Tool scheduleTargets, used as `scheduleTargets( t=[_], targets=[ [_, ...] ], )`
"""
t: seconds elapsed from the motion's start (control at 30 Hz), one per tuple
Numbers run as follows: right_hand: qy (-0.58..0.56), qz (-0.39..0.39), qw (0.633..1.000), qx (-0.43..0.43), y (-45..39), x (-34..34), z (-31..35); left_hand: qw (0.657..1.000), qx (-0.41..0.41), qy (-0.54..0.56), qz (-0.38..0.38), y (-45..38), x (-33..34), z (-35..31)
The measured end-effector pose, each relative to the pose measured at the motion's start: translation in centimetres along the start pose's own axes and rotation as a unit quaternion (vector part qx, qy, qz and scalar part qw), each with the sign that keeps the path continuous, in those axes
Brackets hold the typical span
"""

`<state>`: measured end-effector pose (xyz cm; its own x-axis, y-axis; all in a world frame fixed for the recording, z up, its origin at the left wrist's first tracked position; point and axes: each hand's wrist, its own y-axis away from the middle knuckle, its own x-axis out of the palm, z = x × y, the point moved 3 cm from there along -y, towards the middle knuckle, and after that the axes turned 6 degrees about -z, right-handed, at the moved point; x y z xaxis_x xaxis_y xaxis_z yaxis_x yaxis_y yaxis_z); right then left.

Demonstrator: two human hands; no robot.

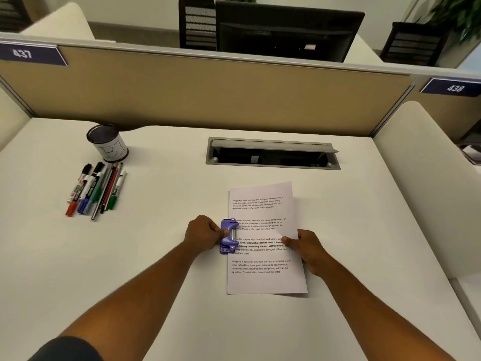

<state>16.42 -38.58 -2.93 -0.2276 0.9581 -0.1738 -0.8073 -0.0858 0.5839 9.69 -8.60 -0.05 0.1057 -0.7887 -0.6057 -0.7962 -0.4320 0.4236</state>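
Observation:
A printed white sheet of paper (263, 280) lies flat on the white desk (161, 256), long side running away from me. A small purple hole punch (228, 235) sits over the sheet's left edge at mid-height. My left hand (204, 234) grips the punch from its left side, thumb against its body. My right hand (305, 247) pinches the paper's right edge, thumb on top of the sheet.
Several markers and pens (96, 190) lie in a row at the left, in front of a tilted black pen cup (108, 143) labelled in marker. An open grey cable hatch (273, 153) is set in the desk beyond the paper. A tan partition (208, 92) closes the back.

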Motion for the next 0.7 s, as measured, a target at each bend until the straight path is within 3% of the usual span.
scheduleTargets(
  t=[0.33, 0.7],
  targets=[
    [0.006, 0.024, 1.000, 0.014, 0.4, -0.1, 0.9, 0.996, -0.051, 0.077, 0.008, 1.0, -0.2, -0.3],
    [-0.025, -0.032, 0.999, 0.035, 0.9, -3.3, -0.3, 0.995, -0.009, 0.094, -0.036, 1.6, 0.3, -0.4]
  ],
)
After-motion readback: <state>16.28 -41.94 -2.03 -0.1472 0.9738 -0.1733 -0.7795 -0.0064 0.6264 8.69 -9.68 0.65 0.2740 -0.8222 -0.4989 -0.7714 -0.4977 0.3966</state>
